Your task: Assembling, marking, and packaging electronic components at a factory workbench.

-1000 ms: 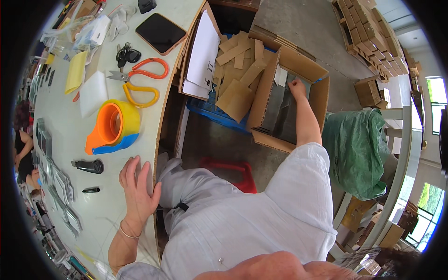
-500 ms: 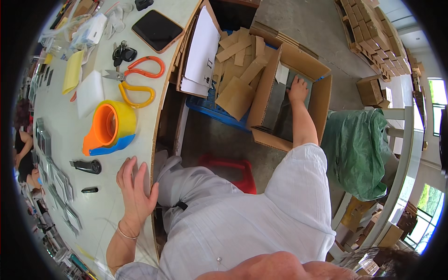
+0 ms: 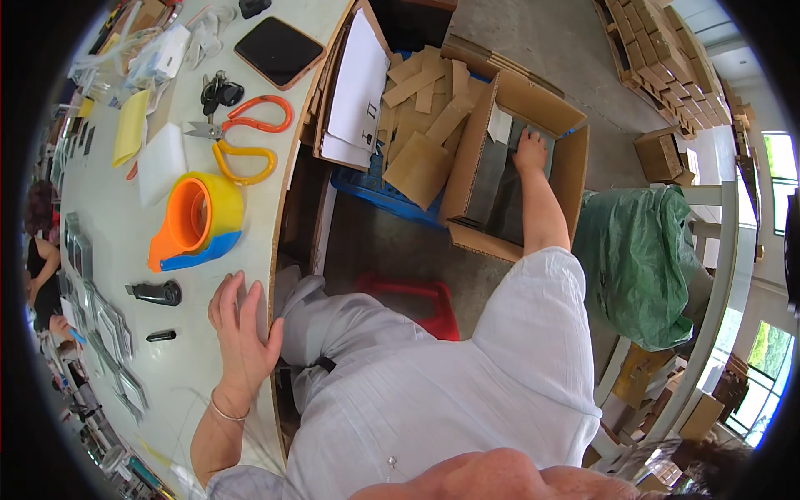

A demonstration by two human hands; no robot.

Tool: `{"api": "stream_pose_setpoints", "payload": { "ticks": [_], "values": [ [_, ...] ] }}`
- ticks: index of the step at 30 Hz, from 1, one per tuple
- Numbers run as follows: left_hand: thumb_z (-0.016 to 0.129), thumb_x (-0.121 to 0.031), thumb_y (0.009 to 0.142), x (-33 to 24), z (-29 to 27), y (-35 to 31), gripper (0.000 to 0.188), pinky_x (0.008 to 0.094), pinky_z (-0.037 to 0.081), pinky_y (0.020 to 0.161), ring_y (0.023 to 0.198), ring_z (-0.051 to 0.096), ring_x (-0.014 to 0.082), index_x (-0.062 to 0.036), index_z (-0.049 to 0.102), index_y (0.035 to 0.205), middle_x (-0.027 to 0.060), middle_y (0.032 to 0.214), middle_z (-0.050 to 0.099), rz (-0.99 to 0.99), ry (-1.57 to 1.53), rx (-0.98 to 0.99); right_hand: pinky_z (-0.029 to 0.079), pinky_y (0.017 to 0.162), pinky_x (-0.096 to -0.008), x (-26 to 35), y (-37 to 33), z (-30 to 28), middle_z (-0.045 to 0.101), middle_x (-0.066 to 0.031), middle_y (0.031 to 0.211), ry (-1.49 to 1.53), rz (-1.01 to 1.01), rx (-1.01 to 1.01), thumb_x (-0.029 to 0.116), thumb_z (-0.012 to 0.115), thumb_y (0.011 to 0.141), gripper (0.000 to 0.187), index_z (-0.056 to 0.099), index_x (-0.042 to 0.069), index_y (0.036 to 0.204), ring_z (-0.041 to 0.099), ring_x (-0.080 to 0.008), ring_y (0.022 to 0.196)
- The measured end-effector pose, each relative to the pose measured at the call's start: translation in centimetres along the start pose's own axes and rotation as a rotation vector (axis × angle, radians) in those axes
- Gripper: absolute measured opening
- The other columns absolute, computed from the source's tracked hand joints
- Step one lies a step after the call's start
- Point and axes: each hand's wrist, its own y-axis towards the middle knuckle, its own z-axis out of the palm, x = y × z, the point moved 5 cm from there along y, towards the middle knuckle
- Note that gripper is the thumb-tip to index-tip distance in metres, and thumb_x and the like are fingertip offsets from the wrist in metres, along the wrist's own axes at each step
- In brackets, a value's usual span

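Observation:
My left hand (image 3: 244,333) rests at the edge of the white table (image 3: 208,292), its fingers loosely spread and nothing in them. Near it on the tabletop are a black box cutter (image 3: 156,292) and a small black piece (image 3: 162,336). To my right, my right hand (image 3: 530,155) reaches down into an open cardboard box (image 3: 463,179). Its fingers are slightly bent and apart, with the fingertips against flat grey contents (image 3: 502,196). A small white piece of paper (image 3: 500,127) stands against the box's inner wall beside that hand.
An orange-and-yellow tape dispenser (image 3: 200,218), scissors (image 3: 242,142), keys (image 3: 221,92) and a phone (image 3: 280,52) lie on the table. Cardboard scraps (image 3: 423,167) fill a blue crate (image 3: 387,200). A red stool (image 3: 437,308) stands below; a green plastic sack (image 3: 637,267) is at right.
My right hand has shifted slightly up and left inside the box, its fingers more bent. The box sits slightly higher in view. My left hand stays at the table edge.

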Motion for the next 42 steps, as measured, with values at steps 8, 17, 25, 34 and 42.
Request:
{"api": "stream_pose_setpoints", "payload": {
  "ticks": [8, 17, 25, 34, 42],
  "values": [
    [0.067, -0.015, 0.072, -0.1, -0.1, 0.3, 0.06, 0.0512, 0.028, 0.101, 0.123, 0.036, 0.0398, -0.0038, 0.044, 0.127, 0.0191, 0.136, 0.036, 0.007, 0.015, -0.006, 0.036, 0.104, -0.0448, 1.8, 0.1, -1.2, 0.04, -0.0183, 0.14, 0.519, -0.387, -0.201, 0.029, 0.076, 0.062, 0.09, 0.035, 0.01, 0.14, 0.04, -0.0378, 0.126],
    [0.067, -0.014, 0.072, -0.1, 0.1, 0.3, 0.06, 0.051, 0.028, 0.101, 0.122, 0.037, 0.0395, -0.0037, 0.045, 0.127, 0.0193, 0.135, 0.037, 0.012, 0.001, -0.016, 0.044, 0.092, -0.0428, 5.3, 0.1, -3.7, 0.051, -0.0128, 0.131, 0.123, -0.464, -0.353, 0.007, 0.055, 0.078, 0.055, 0.042, 0.008, 0.132, 0.05, -0.0299, 0.117],
    [0.067, -0.013, 0.072, -0.1, 0.0, 0.3, 0.06, 0.0512, 0.028, 0.101, 0.122, 0.037, 0.0403, -0.0038, 0.044, 0.127, 0.0198, 0.135, 0.036, 0.009, 0.013, -0.003, 0.046, 0.09, -0.0417, 5.1, 0.7, -2.2, 0.054, -0.0097, 0.128, 0.06, -0.649, -0.15, 0.026, 0.064, 0.081, 0.05, 0.05, 0.01, 0.126, 0.051, -0.03, 0.114],
    [0.067, -0.013, 0.072, 0.0, 0.1, 0.3, 0.06, 0.0505, 0.028, 0.101, 0.123, 0.037, 0.04, -0.0041, 0.044, 0.127, 0.0193, 0.136, 0.036, -0.002, 0.002, 0.007, 0.05, 0.08, -0.0382, 5.6, 1.4, -3.7, 0.06, -0.0104, 0.112, -0.065, -0.778, -0.205, 0.019, 0.06, 0.081, 0.035, 0.054, 0.009, 0.114, 0.061, -0.0298, 0.095],
    [0.066, -0.014, 0.073, -0.1, 0.2, 0.7, 0.06, 0.0501, 0.028, 0.101, 0.122, 0.037, 0.0395, -0.0045, 0.044, 0.127, 0.0194, 0.136, 0.036, 0.021, 0.016, -0.001, 0.052, 0.074, -0.0373, 4.3, 3.1, -2.7, 0.065, -0.01, 0.094, -0.153, -0.535, -0.241, 0.015, 0.058, 0.079, 0.025, 0.054, 0.013, 0.104, 0.064, -0.0247, 0.091]
  ]
}}
